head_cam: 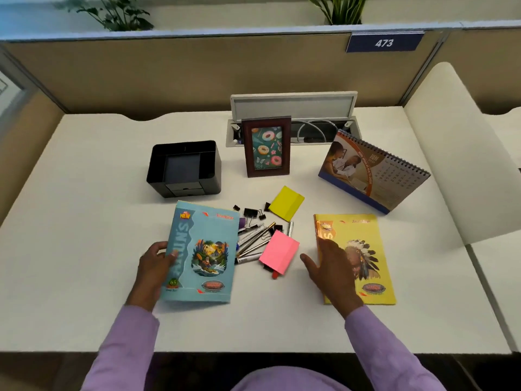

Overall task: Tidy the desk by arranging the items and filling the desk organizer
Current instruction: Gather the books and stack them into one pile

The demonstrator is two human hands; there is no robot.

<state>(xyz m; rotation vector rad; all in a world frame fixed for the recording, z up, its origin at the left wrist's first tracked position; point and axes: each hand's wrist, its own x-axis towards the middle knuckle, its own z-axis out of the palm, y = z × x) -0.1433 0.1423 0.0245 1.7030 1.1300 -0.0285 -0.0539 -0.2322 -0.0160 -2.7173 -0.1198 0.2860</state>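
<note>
Beige partitions edge our white tabletop (84, 193); our left hand (156, 263) grips the blue notebook (201, 252), right hand (329, 266) spread flat on the yellow notebook (369, 249).

A white, smooth-topped desk (84, 193) carries a black plastic desk organizer (183, 168), an upright dark wooden picture frame (267, 147) and a spiral-bound tent calendar (375, 171) along its far half. Nearer lie a blue notebook (203, 249) and a yellow notebook (363, 249). Between them lie a yellow sticky-note pad (286, 203), a pink sticky-note pad (279, 251), black binder clips (251, 213) and a heap of pens (252, 241).
</note>
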